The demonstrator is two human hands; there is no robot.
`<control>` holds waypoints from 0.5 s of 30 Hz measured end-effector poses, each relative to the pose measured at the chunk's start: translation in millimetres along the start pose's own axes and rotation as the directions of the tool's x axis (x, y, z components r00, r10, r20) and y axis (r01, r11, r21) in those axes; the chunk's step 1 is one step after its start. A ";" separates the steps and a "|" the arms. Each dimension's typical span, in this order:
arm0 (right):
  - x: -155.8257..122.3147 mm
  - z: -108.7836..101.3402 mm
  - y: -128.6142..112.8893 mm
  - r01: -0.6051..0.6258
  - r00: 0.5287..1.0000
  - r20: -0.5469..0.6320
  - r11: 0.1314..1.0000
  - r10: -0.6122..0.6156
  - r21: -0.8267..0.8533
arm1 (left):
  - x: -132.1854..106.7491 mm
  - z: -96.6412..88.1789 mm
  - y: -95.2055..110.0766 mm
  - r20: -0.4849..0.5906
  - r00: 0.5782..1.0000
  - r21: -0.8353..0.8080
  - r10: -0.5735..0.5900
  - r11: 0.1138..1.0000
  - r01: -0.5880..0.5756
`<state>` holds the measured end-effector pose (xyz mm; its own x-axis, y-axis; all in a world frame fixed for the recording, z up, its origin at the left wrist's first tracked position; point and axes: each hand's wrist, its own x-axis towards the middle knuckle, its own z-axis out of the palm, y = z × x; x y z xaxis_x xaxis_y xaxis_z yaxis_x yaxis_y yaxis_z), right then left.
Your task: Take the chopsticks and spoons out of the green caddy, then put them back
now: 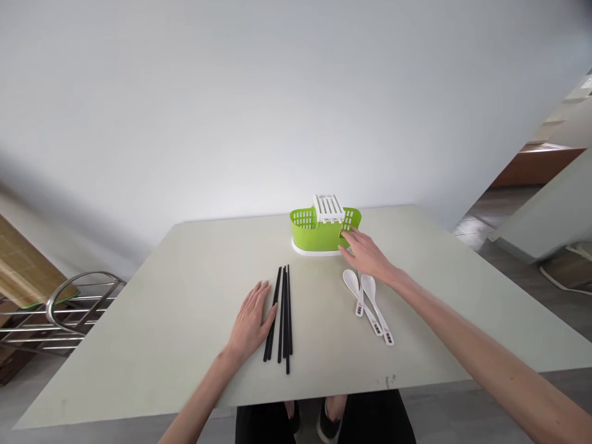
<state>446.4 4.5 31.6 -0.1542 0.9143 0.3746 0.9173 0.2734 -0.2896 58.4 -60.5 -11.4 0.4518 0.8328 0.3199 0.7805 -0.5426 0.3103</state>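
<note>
My left hand (251, 319) lies flat on the table with its fingers stretched out, its thumb at the edge of several black chopsticks (284, 320). My right hand (363, 251) is at the right front of a green cutlery basket (319, 235), fingers apart; whether they touch it I cannot tell. The basket has latticed sides, a white base and a white slotted rack (328, 208) across its top. Below my right hand lie white spoons (370, 287) with printed handle ends, some overlapping, one partly hidden.
The pale table (185, 265) stands against a white wall (231, 111). A metal rack (83, 314) with a bamboo-like board (32, 265) is on the floor side at left. The table's front edge is just before my legs.
</note>
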 end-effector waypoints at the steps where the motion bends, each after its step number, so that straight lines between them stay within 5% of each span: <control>1: -2.7 5.7 1.4 0.003 1.000 0.017 1.000 -0.003 -0.005 | -1.9 -1.6 -0.8 -0.005 1.000 -0.005 -0.004 1.000 0.004; 10: -34.3 2.1 -1.3 -0.007 0.999 0.044 0.999 0.005 0.041 | -12.6 -23.0 -0.8 -0.049 0.996 -0.084 -0.070 0.994 0.065; 15: -40.1 -2.6 -1.9 0.012 0.998 0.055 0.998 -0.015 0.067 | -5.2 -36.6 -0.9 -0.008 0.998 0.036 -0.061 0.997 0.061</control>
<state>451.8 -33.5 19.4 -0.1882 0.9251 0.3299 0.8889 0.3033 -0.3433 39.5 -68.3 19.5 0.3997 0.8633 0.3080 0.8216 -0.4865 0.2972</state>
